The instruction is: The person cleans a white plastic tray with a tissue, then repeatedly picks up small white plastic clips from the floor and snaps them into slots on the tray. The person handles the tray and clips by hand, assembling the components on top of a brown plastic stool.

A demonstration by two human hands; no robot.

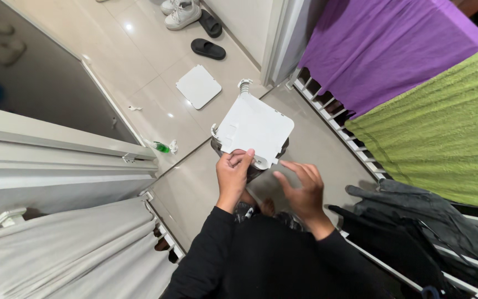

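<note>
My left hand is raised in front of me, wrist bent upward, fingers curled and thumb pressed over the near edge of a white square panel, so it is clamped on that panel. My right hand hovers just beside it, palm turned inward and fingers spread loosely; it grips nothing, though its fingertips come close to the panel's lower corner. Both forearms are in black sleeves.

The panel is flat, white plastic with rounded corners and small clips or tabs along its edges; a short ribbed white stub sticks out of its far corner. It is tilted, its plain face turned up to me, held in the air above the pale tiled floor. A dark part shows under its lower edge, too hidden for me to tell what it is.

On the floor beyond lies a second white square plate, flat and apart from the one I hold. Nearer the white door frame is a small green object, too small to make out. To my right, a drying rack carries a purple cloth and a green towel.
</note>
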